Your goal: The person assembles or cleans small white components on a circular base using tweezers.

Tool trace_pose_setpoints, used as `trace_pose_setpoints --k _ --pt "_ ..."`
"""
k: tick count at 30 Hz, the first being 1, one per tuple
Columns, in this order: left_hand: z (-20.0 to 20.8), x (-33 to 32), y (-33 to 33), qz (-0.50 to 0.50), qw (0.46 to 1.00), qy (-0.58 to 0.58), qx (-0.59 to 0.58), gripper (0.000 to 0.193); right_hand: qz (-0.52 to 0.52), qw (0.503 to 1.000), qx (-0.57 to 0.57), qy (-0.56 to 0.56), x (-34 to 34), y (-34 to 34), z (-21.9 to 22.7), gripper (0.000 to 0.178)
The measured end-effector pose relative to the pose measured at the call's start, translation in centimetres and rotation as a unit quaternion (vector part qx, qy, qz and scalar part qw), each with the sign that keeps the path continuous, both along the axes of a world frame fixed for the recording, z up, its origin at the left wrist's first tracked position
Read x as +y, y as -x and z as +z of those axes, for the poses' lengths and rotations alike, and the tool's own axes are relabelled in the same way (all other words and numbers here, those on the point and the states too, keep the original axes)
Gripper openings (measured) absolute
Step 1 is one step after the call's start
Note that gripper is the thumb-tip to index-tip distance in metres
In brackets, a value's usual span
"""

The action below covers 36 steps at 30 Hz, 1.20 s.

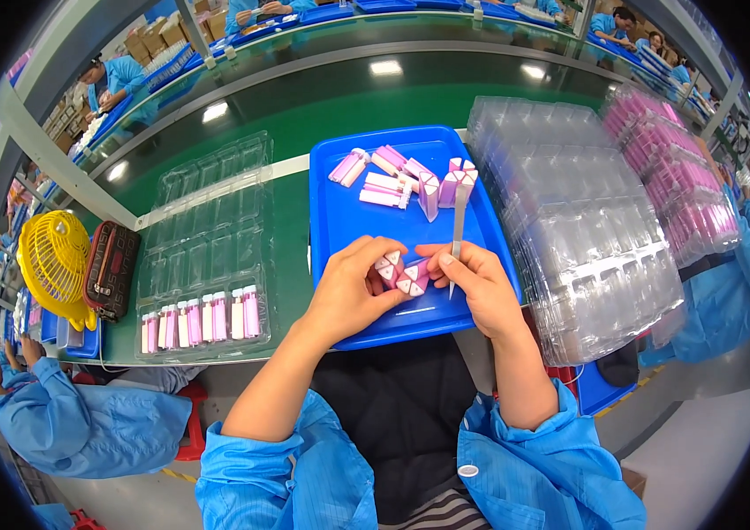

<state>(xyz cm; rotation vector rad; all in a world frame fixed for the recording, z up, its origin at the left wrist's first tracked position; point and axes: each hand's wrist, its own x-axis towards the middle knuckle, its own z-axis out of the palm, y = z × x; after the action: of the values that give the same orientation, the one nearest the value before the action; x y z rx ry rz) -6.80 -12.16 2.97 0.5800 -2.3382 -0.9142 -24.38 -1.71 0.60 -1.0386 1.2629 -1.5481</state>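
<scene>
A cluster of pink pieces (410, 277) with white triangles on their ends sits above the near half of the blue tray (339, 234), which serves as landmark here. The left hand (348, 287) is curled around this cluster, thumb below and fingers above. The right hand (478, 281) pinches a pair of metal tweezers (459, 216), pointing up and down, with its fingertips close against the cluster; whether they press on it is hard to tell. Within the far half of the blue tray lie loose pink-and-white pieces (382, 189), some flat, some on end, seemingly the portion left to handle. Left of the blue tray, on the green counter (291, 208), is a clear compartment tray (216, 208); pink-and-white pairs (200, 320) stand in its nearest row only, so by appearance this tray is at an early stage, with most rows to go. Right of the blue tray rises a stack of clear trays (569, 221), and farther right another stack holding pink pieces (677, 172), which looks like finished work. Far left of the blue tray stand a dark pouch (112, 269) and a yellow fan (52, 256).
</scene>
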Motion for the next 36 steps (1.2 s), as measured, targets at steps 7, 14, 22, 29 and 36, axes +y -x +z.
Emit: trace_pose_setpoints --k 7,14,22,29,36 --pt "0.6 0.8 0.2 -0.05 0.998 -0.037 0.022 0.048 0.032 0.998 -0.049 -0.013 -0.2 0.3 -0.2 0.023" --pt "-0.5 0.4 0.9 -0.037 0.996 0.042 0.062 0.057 -0.026 0.996 0.08 -0.042 -0.5 0.2 -0.5 0.02" --pt "1.9 0.7 0.4 -0.011 0.998 -0.049 -0.049 0.06 0.003 0.998 0.046 -0.038 -0.3 -0.2 -0.5 0.024" --pt "-0.2 0.3 -0.7 0.005 0.999 -0.015 0.029 0.047 0.038 0.987 0.153 0.013 0.1 -0.6 0.1 0.026" --pt "0.6 5.2 -1.8 0.014 0.909 -0.305 0.285 0.044 0.097 0.992 -0.079 0.018 2.3 -3.1 1.6 0.035"
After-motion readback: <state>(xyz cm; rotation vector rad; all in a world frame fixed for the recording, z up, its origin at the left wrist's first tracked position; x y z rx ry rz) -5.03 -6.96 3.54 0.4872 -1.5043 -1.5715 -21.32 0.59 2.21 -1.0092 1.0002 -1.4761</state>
